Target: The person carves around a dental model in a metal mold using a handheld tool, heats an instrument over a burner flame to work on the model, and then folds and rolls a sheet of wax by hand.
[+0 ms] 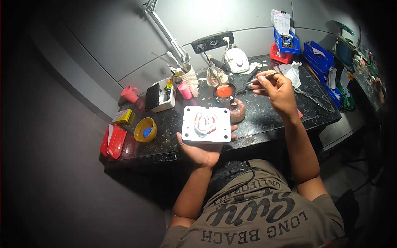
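My left hand (200, 153) supports a white rectangular block (223, 113) from below, its fingers around the underside. The block has a dark round spot near each corner. Set in its middle is a horseshoe-shaped dental cast (205, 122) with red wax-like material along the arch. Raised to the right of the block, my right hand (278, 91) pinches a thin metal hand tool (276, 73) between thumb and fingers. The tool is apart from the cast, and its exact tip is hard to make out. Behind the block stands a round, pinkish-brown bottle burner (237, 112) with a dark neck.
A small pan of red wax (224, 91) sits behind the burner. Leftward stand a pink bottle (184, 91), a tool cup (189, 76), a white box (167, 101), a yellow bowl (142, 135) and a red box (117, 142). Blue bins (318, 58) line the right side.
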Demonstrator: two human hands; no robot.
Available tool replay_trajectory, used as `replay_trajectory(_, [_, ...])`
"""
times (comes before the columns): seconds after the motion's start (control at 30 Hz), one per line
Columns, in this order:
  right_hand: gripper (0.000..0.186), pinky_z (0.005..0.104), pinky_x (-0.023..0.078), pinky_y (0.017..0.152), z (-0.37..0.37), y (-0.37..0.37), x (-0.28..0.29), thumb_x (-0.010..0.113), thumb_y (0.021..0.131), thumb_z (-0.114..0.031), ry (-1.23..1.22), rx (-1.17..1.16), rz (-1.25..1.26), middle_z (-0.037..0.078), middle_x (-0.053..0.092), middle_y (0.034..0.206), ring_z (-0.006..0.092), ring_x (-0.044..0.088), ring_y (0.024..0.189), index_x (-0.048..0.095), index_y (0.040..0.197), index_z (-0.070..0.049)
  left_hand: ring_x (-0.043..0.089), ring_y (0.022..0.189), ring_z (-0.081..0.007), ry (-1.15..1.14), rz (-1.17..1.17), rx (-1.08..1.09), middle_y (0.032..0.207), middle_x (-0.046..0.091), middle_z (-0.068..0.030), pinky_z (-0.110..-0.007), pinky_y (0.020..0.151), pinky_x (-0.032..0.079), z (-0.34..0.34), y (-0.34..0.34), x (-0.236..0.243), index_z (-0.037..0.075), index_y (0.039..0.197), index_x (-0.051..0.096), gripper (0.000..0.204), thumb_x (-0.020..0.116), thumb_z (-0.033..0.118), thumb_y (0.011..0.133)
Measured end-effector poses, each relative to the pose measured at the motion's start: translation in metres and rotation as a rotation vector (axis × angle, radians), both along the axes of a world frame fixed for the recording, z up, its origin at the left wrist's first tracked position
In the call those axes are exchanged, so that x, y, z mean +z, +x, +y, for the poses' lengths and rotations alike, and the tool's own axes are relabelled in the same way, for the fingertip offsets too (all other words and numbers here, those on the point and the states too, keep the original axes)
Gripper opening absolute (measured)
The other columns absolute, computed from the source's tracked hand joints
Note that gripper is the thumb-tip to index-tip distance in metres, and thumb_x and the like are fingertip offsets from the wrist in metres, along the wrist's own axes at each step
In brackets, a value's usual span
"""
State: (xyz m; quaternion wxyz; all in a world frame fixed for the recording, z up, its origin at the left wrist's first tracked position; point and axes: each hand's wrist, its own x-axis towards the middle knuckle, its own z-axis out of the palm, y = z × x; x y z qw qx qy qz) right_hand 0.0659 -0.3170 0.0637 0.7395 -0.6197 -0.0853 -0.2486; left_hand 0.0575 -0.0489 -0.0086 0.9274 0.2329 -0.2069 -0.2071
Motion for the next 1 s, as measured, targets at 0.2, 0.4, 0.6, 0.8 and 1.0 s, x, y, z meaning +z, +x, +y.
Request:
replay_trajectory(0.2, [0.015,0.0296,0.065,0.079,0.012,0.007,-0.015,0.066,0.104,-0.008,-0.024,0.026,-0.044,0.013,0.076,0.105,0.0197,0.076,0.097,0.07,0.113,0.002,0.03,0.135,-0.0768,-0.155,0.103,0.02,0.169,0.023,-0.0269,-0.081,0.1,0.043,0.01,-0.003,-0.013,0.019,0.167,0.021,0.123,0.032,0.102,0.077])
replay_trajectory(0.4, [0.016,0.0297,0.065,0.079,0.016,0.013,-0.022,0.066,0.103,-0.008,-0.064,0.038,-0.017,0.013,0.076,0.105,0.0191,0.076,0.099,0.07,0.113,0.004,0.045,0.124,-0.075,-0.207,0.033,0.012,0.166,0.031,-0.0222,-0.07,0.075,0.061,0.018,0.003,-0.024,0.021,0.165,0.025,0.117,0.033,0.099,0.079])
replay_trajectory(0.6, [0.016,0.0342,0.066,0.083,0.013,0.008,-0.024,0.066,0.102,-0.006,0.074,0.068,-0.022,0.016,0.075,0.107,0.024,0.076,0.101,0.071,0.113,0.005,0.035,0.136,-0.0717,-0.222,0.003,-0.053,0.168,0.028,-0.021,-0.076,0.093,0.053,0.017,-0.002,-0.019,0.021,0.165,0.026,0.112,0.048,0.091,0.081])
replay_trajectory(0.8, [0.019,0.037,0.066,0.088,-0.004,-0.004,-0.047,0.067,0.102,-0.007,0.226,0.095,0.023,0.018,0.073,0.11,0.0294,0.076,0.103,0.068,0.116,0.006,0.018,0.149,-0.0665,-0.088,-0.054,0.053,0.172,0.02,-0.0209,-0.086,0.114,0.016,0.021,-0.003,-0.021,0.017,0.166,0.023,0.111,0.067,0.072,0.081])
replay_trajectory(1.0, [0.018,0.0363,0.066,0.091,-0.009,-0.006,-0.07,0.066,0.102,-0.004,0.241,0.119,0.046,0.02,0.073,0.11,0.0294,0.075,0.105,0.066,0.117,0.006,0.017,0.147,-0.0683,-0.1,0.075,0.083,0.171,0.019,-0.0227,-0.086,0.112,0.02,0.019,-0.004,-0.018,0.016,0.167,0.022,0.108,0.062,0.075,0.086])
